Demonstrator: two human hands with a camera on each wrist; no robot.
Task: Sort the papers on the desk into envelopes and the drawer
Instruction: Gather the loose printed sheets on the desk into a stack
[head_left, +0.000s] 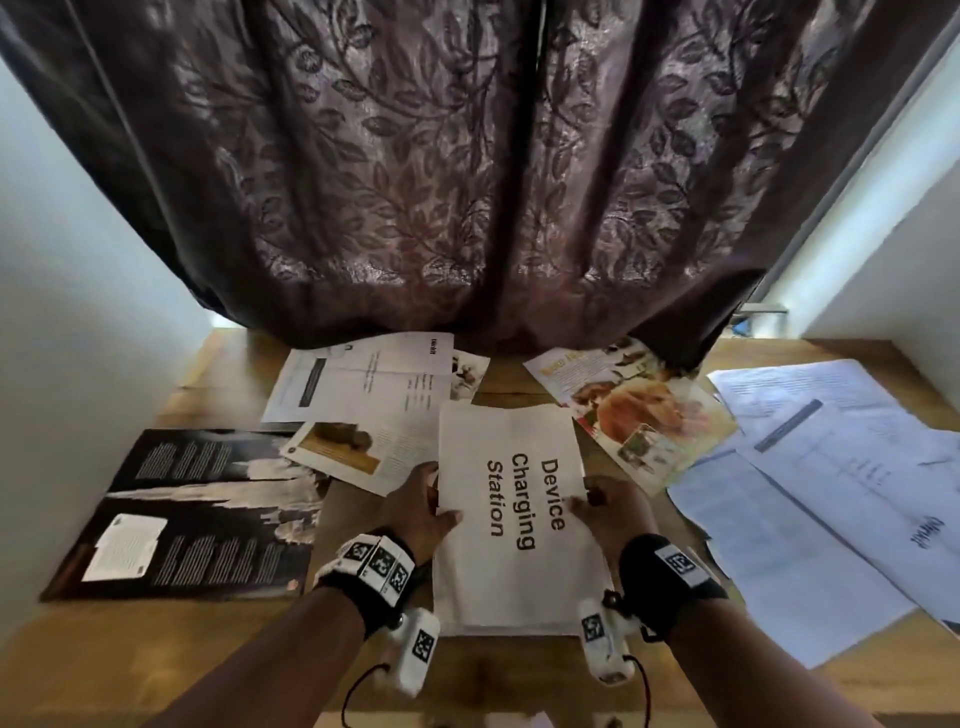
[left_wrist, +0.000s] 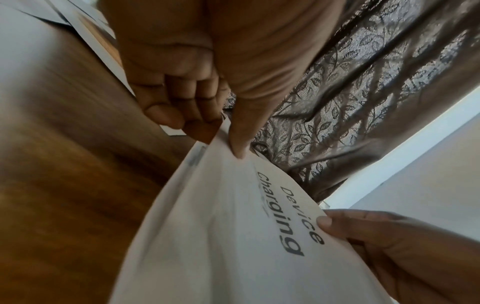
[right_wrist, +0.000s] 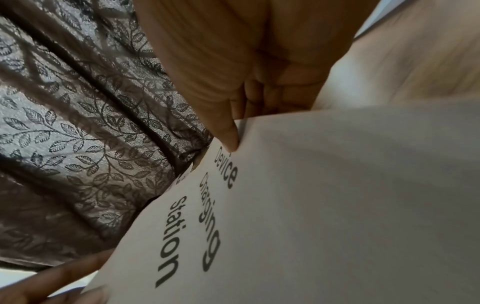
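Note:
A white sheet printed "Device Charging Station" (head_left: 514, 499) is held above the wooden desk (head_left: 130, 649) at the centre. My left hand (head_left: 426, 512) pinches its left edge, thumb on top and fingers underneath. My right hand (head_left: 605, 512) pinches the right edge the same way. In the left wrist view the sheet (left_wrist: 228, 236) bends between my left hand (left_wrist: 223, 142) and the right thumb. The right wrist view shows the printed sheet (right_wrist: 311, 205) under my right hand (right_wrist: 233, 133). No envelope or drawer is visible.
Loose papers cover the desk: a dark open magazine (head_left: 197, 514) at left, white manuals (head_left: 358, 384) behind it, a colourful food flyer (head_left: 639, 405) right of centre, several white forms (head_left: 821, 483) at right. A brown leaf-patterned curtain (head_left: 467, 182) hangs at the desk's back.

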